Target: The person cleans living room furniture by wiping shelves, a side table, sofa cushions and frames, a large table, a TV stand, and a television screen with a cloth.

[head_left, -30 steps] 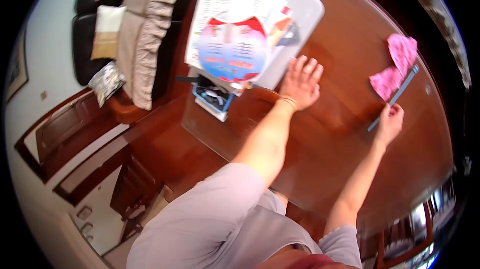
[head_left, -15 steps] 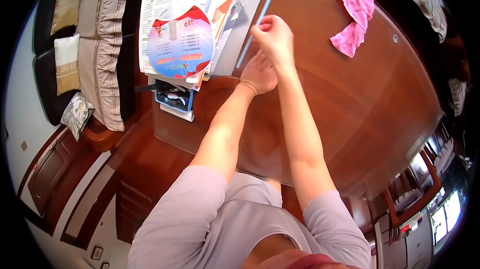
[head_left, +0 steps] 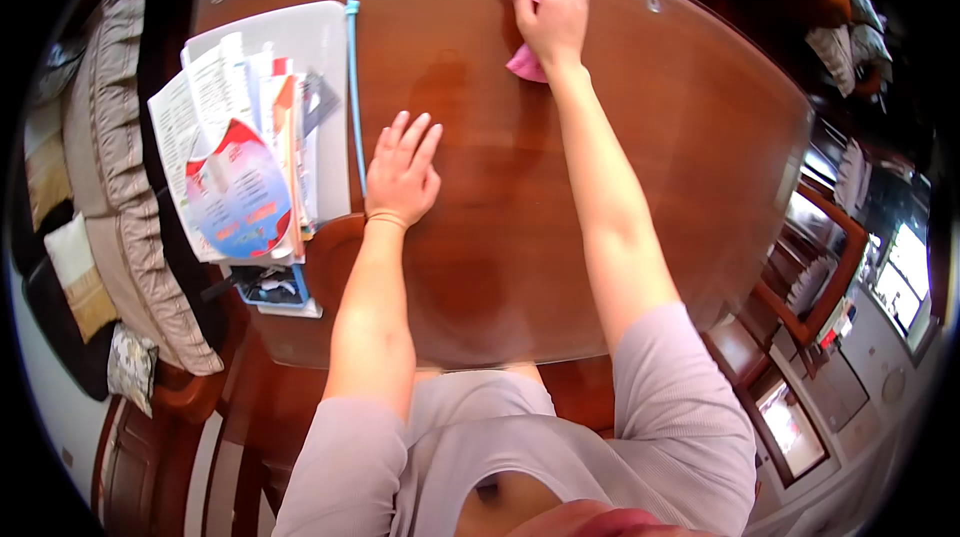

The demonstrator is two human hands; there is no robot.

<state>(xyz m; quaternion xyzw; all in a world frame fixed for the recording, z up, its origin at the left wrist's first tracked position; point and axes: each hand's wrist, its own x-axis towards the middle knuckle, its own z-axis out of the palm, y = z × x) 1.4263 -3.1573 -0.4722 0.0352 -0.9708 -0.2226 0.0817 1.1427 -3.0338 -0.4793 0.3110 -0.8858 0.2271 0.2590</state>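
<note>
My right hand (head_left: 555, 22) reaches to the far side of the table and lies over a pink cloth (head_left: 528, 65). Its fingers are stretched and a little apart on the cloth, with folds showing above and below the hand. My left hand (head_left: 403, 172) is over the tabletop with its fingers spread, holding nothing. Just left of it lies a thin light-blue rod (head_left: 354, 87), along the edge of a translucent grey board or box lid (head_left: 330, 137).
Left on the brown table (head_left: 480, 267) is a pile of papers (head_left: 185, 112), with a round red-and-blue printed fan or card (head_left: 240, 192) on top. A blue-rimmed bin (head_left: 272, 287) of small items sits at its near end. Beyond the left edge stands a sofa (head_left: 110, 167).
My right hand has left the blue rod and moved out onto the pink cloth. My left hand has opened out beside the rod. The view has turned, shifting the table leftward.
</note>
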